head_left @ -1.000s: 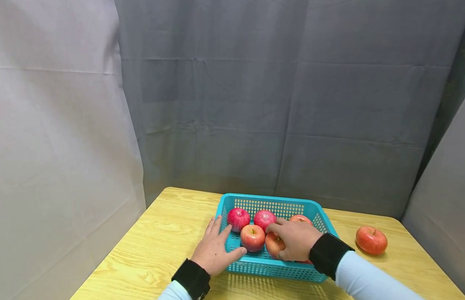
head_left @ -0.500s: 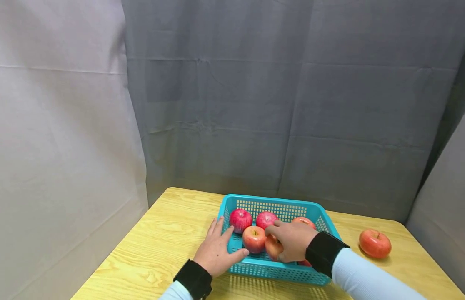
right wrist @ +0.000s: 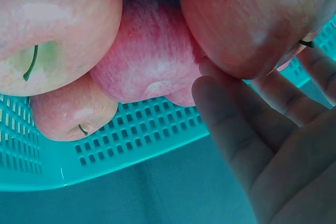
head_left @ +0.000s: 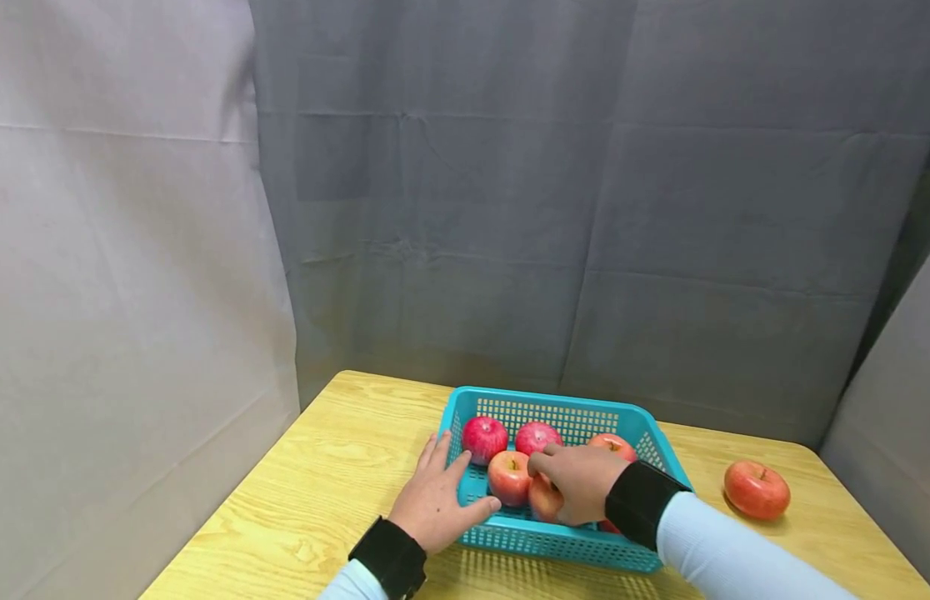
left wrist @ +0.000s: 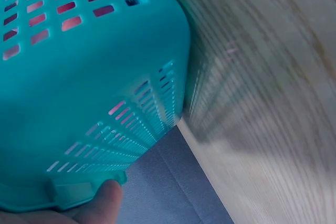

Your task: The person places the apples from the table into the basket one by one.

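Observation:
A turquoise plastic basket (head_left: 555, 546) with perforated walls holds several red apples. My left hand (head_left: 435, 504) rests at its near left corner, fingers spread and fairly straight along the left rim, thumb over the front rim. The left wrist view catches one fingertip (left wrist: 107, 200) against the rim. Inside the basket, my right hand (head_left: 581, 483) grips an apple (right wrist: 247, 19) with bent fingers from above. Left of that apple sits a lighter red apple (head_left: 508, 477). Two darker red apples (head_left: 484, 440) lie behind, and another apple (head_left: 613, 446) is partly hidden beyond my right hand.
One more apple (head_left: 757, 490) lies on the wooden table (head_left: 307, 475) to the right of the basket. Grey cloth (head_left: 450, 208) hangs behind the table, and pale cloth (head_left: 120, 292) hangs at the left.
The whole scene has shifted slightly right in view. Within the basket, my right hand and its apple have moved a little left, closer to the neighbouring apple. My left hand stays at the rim.

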Demonstrator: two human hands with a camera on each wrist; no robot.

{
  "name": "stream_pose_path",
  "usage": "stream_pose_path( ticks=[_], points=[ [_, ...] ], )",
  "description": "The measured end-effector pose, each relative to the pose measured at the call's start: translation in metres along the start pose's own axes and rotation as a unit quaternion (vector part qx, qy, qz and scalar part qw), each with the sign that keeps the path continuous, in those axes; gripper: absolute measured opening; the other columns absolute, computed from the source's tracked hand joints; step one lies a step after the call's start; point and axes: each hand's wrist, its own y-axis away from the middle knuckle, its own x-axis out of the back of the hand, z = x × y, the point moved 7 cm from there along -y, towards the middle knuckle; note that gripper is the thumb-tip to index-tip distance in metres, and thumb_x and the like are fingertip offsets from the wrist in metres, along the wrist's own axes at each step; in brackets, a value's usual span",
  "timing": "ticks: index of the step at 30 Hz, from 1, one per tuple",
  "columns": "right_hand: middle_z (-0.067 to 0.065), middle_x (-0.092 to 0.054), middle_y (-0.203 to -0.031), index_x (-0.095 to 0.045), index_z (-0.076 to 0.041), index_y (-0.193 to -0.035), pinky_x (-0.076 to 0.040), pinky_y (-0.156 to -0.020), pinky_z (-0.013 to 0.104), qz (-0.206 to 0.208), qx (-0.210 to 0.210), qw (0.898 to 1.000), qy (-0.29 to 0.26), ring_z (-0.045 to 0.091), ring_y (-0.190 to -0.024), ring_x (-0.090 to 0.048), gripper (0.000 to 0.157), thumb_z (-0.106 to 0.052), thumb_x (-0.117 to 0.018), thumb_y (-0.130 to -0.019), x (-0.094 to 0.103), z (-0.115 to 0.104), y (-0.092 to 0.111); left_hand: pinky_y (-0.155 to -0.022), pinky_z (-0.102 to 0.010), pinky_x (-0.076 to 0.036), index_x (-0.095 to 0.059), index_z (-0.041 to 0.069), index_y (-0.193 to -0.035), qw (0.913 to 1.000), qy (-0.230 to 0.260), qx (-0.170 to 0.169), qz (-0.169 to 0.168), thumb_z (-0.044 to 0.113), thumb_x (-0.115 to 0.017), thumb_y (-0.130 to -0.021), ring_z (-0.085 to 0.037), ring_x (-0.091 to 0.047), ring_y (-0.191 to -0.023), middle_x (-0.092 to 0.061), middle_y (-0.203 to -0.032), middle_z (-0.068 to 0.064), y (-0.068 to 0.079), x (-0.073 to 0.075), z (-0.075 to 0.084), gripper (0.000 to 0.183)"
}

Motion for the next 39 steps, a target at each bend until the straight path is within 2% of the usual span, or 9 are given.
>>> stream_pose_path(
  ticks=[4, 12, 21, 31, 39],
  points=[
    [-0.01, -0.053, -0.087, -0.06, -0.025, -0.109, -0.054, -0.063, 0.037, -0.004, 0.008, 1.0, -0.007, 0.011, -0.066, -0.05, 0.05, -0.038, -0.084, -0.067, -0.004, 0.0, -0.004, -0.095, -0.054, -0.044, -0.046, 0.011, -0.14, 1.0, 0.002, -0.001, 0.002, 0.08, -0.039, -0.079, -0.035, -0.01, -0.137, -0.022, -0.152, -0.013, 0.0, 0.0, 0.0, 0.093],
    [-0.011, -0.049, -0.081, -0.06, -0.025, -0.107, -0.052, -0.059, 0.033, -0.006, 0.025, 1.0, 0.0, 0.01, -0.065, -0.048, 0.047, -0.039, -0.083, -0.069, -0.007, -0.002, -0.005, -0.091, -0.053, -0.047, -0.045, 0.013, -0.141, 1.0, 0.002, 0.0, 0.003, 0.078, -0.042, -0.078, -0.034, -0.01, -0.137, -0.022, -0.152, -0.012, -0.001, 0.002, 0.0, 0.091],
    [-0.01, -0.048, -0.074, -0.06, -0.026, -0.101, -0.051, -0.056, 0.031, -0.008, 0.042, 0.997, 0.061, 0.009, -0.062, -0.047, 0.04, -0.036, -0.083, -0.07, -0.012, -0.008, -0.009, -0.093, -0.053, -0.046, -0.046, 0.011, -0.14, 0.9999, -0.004, -0.007, 0.01, 0.079, -0.041, -0.079, -0.035, -0.01, -0.137, -0.023, -0.152, -0.013, 0.0, 0.002, 0.0, 0.092],
    [-0.011, -0.051, -0.076, -0.059, -0.028, -0.1, -0.053, -0.06, 0.032, 0.001, 0.066, 0.994, 0.088, 0.009, -0.066, -0.049, 0.039, -0.038, -0.083, -0.07, -0.015, -0.009, -0.008, -0.094, -0.052, -0.046, -0.047, 0.011, -0.14, 0.9999, -0.004, -0.007, 0.012, 0.079, -0.04, -0.079, -0.034, -0.01, -0.137, -0.022, -0.152, -0.013, 0.001, 0.002, 0.001, 0.091],
    [-0.011, -0.057, -0.083, -0.061, -0.028, -0.104, -0.055, -0.067, 0.035, 0.005, 0.081, 0.993, 0.091, 0.01, -0.072, -0.051, 0.042, -0.039, -0.082, -0.07, -0.015, -0.01, -0.006, -0.094, -0.053, -0.046, -0.046, 0.012, -0.14, 1.0, 0.006, 0.003, 0.0, 0.08, -0.041, -0.078, -0.034, -0.01, -0.137, -0.022, -0.152, -0.013, -0.001, 0.0, 0.0, 0.092]
  ],
)
